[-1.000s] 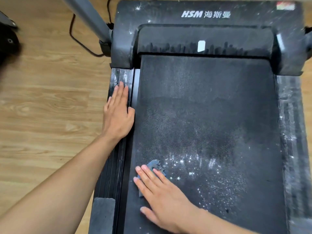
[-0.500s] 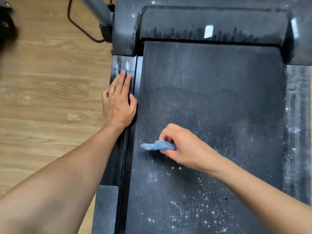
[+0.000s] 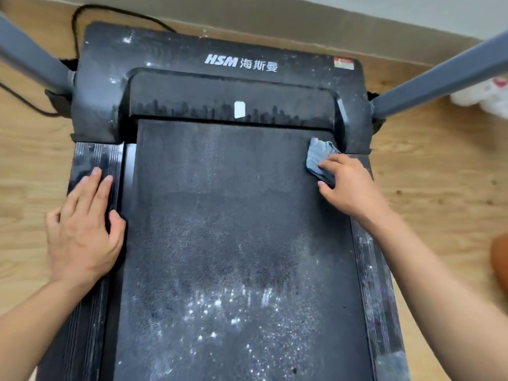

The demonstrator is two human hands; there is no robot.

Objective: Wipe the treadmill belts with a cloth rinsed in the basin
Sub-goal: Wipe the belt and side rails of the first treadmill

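Note:
The black treadmill belt fills the middle of the view, dusty, with white specks across its lower half. A small blue-grey cloth lies crumpled at the belt's far right corner, just below the motor cover. My right hand presses down on the cloth's near edge with straight fingers. My left hand rests flat on the ribbed left side rail, thumb at the belt's edge.
The black motor cover with white HSM lettering spans the top. Two grey uprights slope outward. A black cable lies on the wooden floor. White items and an orange-brown object sit at the right.
My right hand carried the cloth from the belt's near left area, across and up to the far right corner. The left hand stayed on the left rail. The view tilted up.

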